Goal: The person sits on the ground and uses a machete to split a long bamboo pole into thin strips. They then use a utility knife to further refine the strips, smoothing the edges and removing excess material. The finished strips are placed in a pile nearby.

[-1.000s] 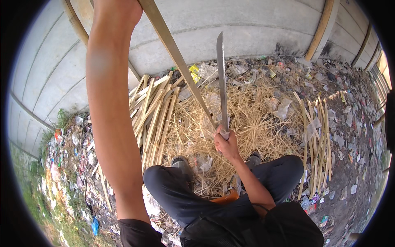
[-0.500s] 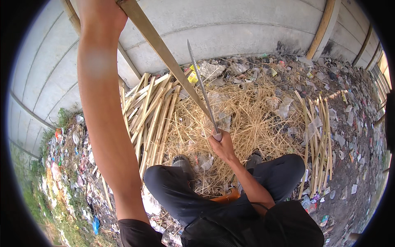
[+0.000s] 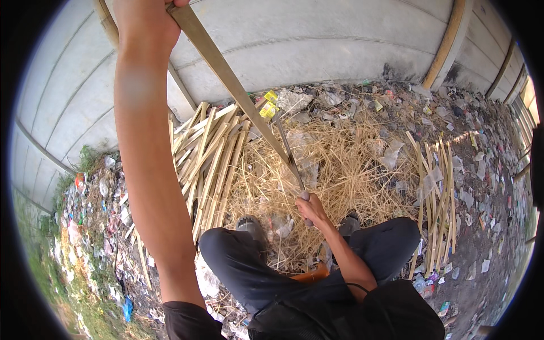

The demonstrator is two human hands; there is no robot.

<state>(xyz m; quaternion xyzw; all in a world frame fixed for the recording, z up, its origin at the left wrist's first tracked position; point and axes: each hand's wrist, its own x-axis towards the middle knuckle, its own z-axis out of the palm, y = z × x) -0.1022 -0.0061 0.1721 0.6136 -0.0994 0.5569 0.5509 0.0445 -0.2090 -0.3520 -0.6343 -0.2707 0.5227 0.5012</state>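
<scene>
My left hand (image 3: 146, 17) is raised high at the top left and grips the upper end of a long bamboo strip (image 3: 226, 73) that slants down to the right. My right hand (image 3: 310, 208) holds the handle of a long knife (image 3: 288, 150). The blade lies along the lower part of the strip, tilted up to the left. Under both lies a heap of thin straw-like shavings (image 3: 334, 170). I sit with knees bent in dark trousers (image 3: 243, 266).
A pile of split bamboo slats (image 3: 207, 156) lies to the left of the shavings, another bundle (image 3: 433, 192) to the right. A grey concrete wall (image 3: 317, 45) stands behind. Litter and scraps cover the ground (image 3: 96, 215) on both sides.
The knife has tipped from upright toward the left and now lies along the strip. My right hand moved slightly left. My left hand rose higher with the strip.
</scene>
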